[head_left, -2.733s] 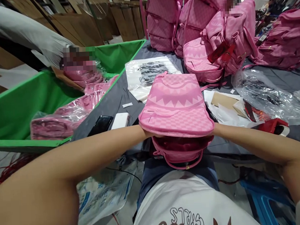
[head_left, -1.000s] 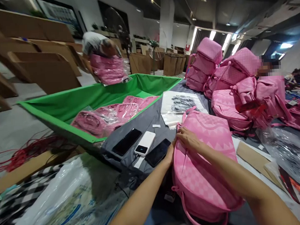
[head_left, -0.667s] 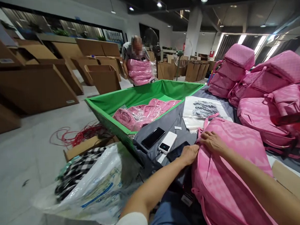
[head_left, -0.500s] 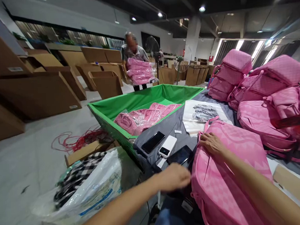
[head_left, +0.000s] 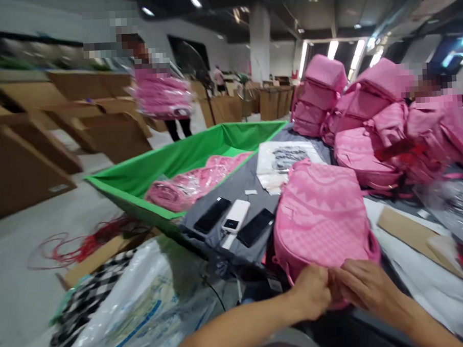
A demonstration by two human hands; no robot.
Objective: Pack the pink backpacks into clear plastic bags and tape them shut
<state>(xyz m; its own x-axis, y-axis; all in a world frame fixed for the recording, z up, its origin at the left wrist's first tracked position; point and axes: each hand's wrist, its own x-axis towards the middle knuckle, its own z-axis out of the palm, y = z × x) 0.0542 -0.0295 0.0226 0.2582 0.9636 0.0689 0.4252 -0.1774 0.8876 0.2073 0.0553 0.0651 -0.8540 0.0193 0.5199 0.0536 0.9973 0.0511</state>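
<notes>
A pink patterned backpack (head_left: 321, 215) lies on the grey-covered table, its near end at the table's front edge. My left hand (head_left: 312, 291) is closed at that near end, the fingers pinched on the edge of the bag. Right beside it, my right hand (head_left: 364, 284) curls its fingers over the same edge, and the two hands meet. Exactly which part of the backpack lies in the fingers is hidden. To the left of the bag are a black phone (head_left: 257, 227), a white power bank (head_left: 236, 215) and another dark phone (head_left: 212, 215).
A green-lined bin (head_left: 112, 181) holding plastic-wrapped pink bags stands left of the table. Several pink backpacks (head_left: 324, 95) are piled at the back right. White plastic bags (head_left: 284, 158) lie behind my backpack. A co-worker (head_left: 161, 92) carries wrapped pink bags near cardboard boxes (head_left: 107, 138).
Both hands have come together at the backpack's near edge, the right from its far end, the left from beside the phone. The backpack has turned. My view has swung right.
</notes>
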